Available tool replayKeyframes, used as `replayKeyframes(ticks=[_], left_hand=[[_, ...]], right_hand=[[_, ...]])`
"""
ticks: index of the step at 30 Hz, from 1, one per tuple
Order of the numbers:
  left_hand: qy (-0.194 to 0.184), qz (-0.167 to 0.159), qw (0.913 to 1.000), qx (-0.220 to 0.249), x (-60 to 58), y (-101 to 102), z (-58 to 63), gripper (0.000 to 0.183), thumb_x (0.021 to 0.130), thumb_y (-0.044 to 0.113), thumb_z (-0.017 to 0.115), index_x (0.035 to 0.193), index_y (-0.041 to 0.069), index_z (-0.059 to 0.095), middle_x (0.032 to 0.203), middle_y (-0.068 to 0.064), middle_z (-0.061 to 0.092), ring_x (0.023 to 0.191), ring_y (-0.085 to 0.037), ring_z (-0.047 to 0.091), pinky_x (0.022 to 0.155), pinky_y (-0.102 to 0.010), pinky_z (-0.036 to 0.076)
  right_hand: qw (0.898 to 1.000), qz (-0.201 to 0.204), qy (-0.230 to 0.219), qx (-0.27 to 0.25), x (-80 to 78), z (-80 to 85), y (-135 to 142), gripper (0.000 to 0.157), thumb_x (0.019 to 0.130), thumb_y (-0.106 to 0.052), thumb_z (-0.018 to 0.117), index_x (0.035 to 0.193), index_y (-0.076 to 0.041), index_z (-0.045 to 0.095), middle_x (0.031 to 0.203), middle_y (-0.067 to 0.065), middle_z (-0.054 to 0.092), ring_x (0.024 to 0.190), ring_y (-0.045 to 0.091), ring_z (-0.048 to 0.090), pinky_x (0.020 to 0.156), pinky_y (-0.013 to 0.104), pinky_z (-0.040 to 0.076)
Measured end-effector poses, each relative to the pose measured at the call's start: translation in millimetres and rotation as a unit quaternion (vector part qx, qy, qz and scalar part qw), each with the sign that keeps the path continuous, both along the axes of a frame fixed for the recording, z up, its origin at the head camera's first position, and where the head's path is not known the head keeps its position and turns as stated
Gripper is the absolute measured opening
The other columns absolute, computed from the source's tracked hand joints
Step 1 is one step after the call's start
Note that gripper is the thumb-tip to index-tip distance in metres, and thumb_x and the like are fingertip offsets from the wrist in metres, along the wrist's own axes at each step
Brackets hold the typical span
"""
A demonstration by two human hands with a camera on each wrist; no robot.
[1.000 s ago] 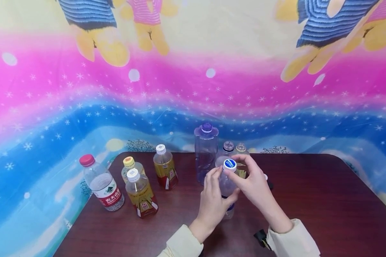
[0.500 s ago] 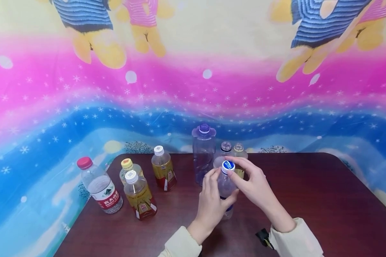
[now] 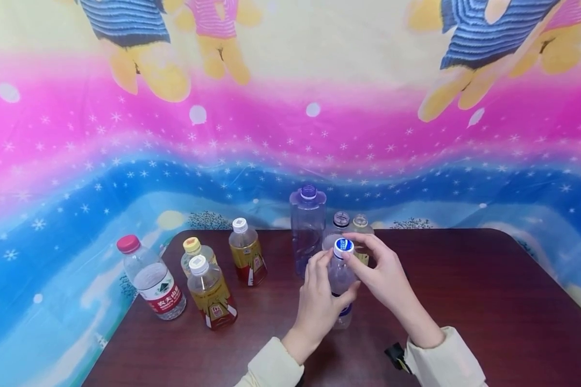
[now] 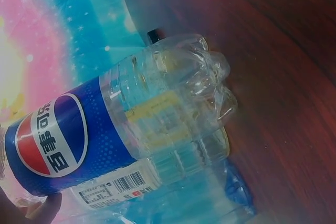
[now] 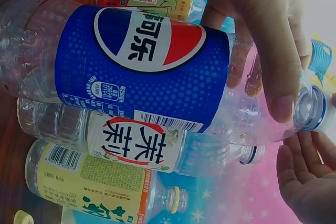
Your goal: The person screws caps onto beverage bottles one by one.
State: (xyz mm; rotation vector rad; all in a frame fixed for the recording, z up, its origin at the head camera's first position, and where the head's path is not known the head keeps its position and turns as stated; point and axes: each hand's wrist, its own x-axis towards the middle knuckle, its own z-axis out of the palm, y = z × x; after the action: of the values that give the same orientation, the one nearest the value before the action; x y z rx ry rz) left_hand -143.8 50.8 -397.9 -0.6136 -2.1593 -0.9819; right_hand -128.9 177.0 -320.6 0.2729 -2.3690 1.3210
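Note:
A clear cola bottle [image 5: 142, 66] with a blue label stands upright on the table in the head view. My left hand [image 3: 318, 295] grips it around its upper part, fingers on one side and thumb on the other. On top sits a white cap with a blue printed top [image 3: 344, 246]. My right hand [image 3: 380, 269] pinches this cap between thumb and fingers. In the left wrist view, the bottle's label [image 4: 68, 137] and ribbed base show, with part of a finger at the lower left corner.
Behind the hands stand a tall purple uncapped bottle [image 3: 308, 231], a clear uncapped bottle [image 5: 136, 137] and a yellow-labelled uncapped one [image 5: 94, 179]. Left are a red-capped bottle [image 3: 152, 279], a yellow-capped one [image 3: 191, 246] and two gold-labelled bottles [image 3: 213, 301]. Near the right sleeve lies a black item [image 3: 396, 356].
The print on the cap has turned, and the right fingers have shifted slightly around it. My left hand keeps its grip on the bottle. The head view has moved a little.

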Motion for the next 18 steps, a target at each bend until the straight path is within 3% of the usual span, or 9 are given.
replayKeyframes(ticks=[5,13,18], left_hand=[[-0.001,0.001,1.0000,-0.001,0.7,-0.1,0.5,0.075,0.073,0.032,0.082,0.130,0.006,0.041,0.124,-0.009,0.050,0.112,-0.021,0.054,0.075,-0.035,0.059],[0.003,0.004,1.0000,-0.005,1.4,0.4,0.8,0.075,0.072,0.030,0.082,0.130,0.005,0.041,0.124,-0.009,0.050,0.112,-0.021,0.054,0.074,-0.034,0.059],[-0.002,0.000,1.0000,-0.003,1.6,0.7,0.8,0.075,0.072,0.031,0.082,0.129,0.005,0.041,0.124,-0.009,0.050,0.112,-0.021,0.054,0.075,-0.034,0.059]], right_hand=[[1.000,-0.005,-0.011,-0.003,-1.8,-1.2,-0.1,0.031,0.087,-0.016,0.069,0.116,-0.007,0.062,0.112,0.008,0.065,0.092,-0.002,0.057,0.077,0.021,0.049],[0.999,0.033,0.025,0.035,-0.7,-3.5,1.7,0.039,0.088,-0.009,0.065,0.126,-0.006,0.059,0.118,0.009,0.063,0.097,-0.001,0.053,0.084,0.017,0.048],[0.999,0.019,0.020,0.030,0.2,-3.0,1.5,0.036,0.088,-0.011,0.066,0.124,-0.009,0.062,0.115,0.007,0.065,0.096,-0.003,0.053,0.083,0.018,0.048]])
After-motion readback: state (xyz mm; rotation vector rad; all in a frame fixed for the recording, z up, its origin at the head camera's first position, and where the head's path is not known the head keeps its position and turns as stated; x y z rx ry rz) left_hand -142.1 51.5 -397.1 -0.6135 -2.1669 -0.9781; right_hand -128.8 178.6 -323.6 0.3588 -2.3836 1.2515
